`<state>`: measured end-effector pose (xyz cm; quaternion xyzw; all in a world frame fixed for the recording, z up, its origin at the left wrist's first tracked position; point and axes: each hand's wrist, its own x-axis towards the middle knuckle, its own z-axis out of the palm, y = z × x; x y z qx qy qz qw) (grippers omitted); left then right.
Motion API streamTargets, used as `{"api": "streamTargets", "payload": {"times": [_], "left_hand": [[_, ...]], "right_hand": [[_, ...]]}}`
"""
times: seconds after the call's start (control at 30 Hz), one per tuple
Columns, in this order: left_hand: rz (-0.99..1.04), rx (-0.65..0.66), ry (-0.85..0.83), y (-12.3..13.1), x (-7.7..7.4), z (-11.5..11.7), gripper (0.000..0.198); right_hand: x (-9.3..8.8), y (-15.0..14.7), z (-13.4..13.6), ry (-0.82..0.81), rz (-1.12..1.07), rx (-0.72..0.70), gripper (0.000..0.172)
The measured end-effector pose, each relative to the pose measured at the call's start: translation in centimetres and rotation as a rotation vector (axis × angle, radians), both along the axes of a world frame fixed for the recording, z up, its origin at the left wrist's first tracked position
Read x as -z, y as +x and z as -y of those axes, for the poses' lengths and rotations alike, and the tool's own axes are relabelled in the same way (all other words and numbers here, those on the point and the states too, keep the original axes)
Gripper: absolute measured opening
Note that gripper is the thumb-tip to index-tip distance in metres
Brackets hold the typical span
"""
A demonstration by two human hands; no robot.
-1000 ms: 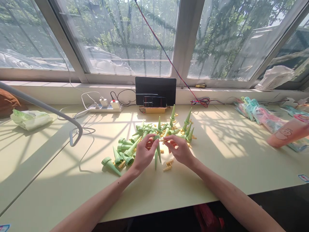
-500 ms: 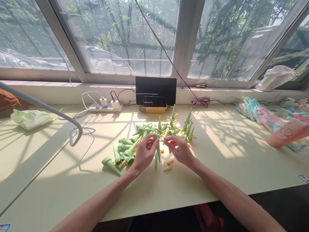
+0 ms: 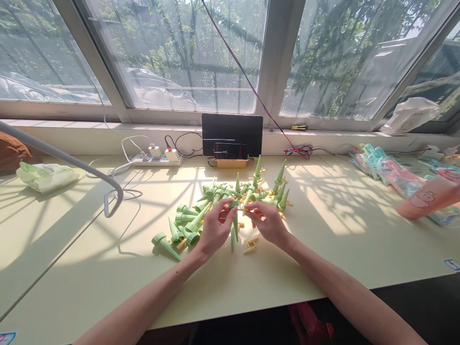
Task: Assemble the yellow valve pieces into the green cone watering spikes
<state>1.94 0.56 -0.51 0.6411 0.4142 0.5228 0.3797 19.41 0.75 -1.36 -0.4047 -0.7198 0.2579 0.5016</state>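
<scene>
My left hand (image 3: 217,226) is closed around the wide top of a green plastic plant watering spike (image 3: 235,227), whose tip points down. Pinched in my right hand (image 3: 269,221) is a small yellow plastic valve (image 3: 242,209), held against the spike's side near its top; my fingers partly hide where they meet. Below the hands, another green spike (image 3: 232,239) lies on the table, and a few loose yellow valves (image 3: 250,245) rest to its right. Behind and left of my hands spreads a heap of green spikes (image 3: 194,221); some on the right stand point up with yellow valves fitted.
A phone (image 3: 230,151) leans before a dark tablet (image 3: 232,128) at the back. Left of them sits a power strip (image 3: 158,162) with plugs and cables. A grey bent tube (image 3: 89,168) crosses the left side. At right are a pink cup (image 3: 427,197) and bagged colourful items (image 3: 388,172).
Almost nothing differs. Both hands keep their grip on the spike and the valve in nearly the same place.
</scene>
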Motion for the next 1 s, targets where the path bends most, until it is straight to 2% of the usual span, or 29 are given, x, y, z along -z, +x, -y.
{"api": "streamTargets", "payload": {"times": [0.43, 0.67, 1.0], "left_hand": [[-0.111, 0.005, 0.07, -0.19, 0.69, -0.12, 0.021], [-0.162, -0.012, 0.1, -0.15, 0.36, -0.06, 0.021], [-0.159, -0.064, 0.111, -0.12, 0.23, -0.17, 0.021]], "right_hand": [[0.14, -0.09, 0.02, -0.002, 0.011, 0.001, 0.007], [-0.1, -0.09, 0.04, 0.035, 0.054, 0.032, 0.006], [-0.54, 0.15, -0.01, 0.134, 0.118, 0.032, 0.014]]}}
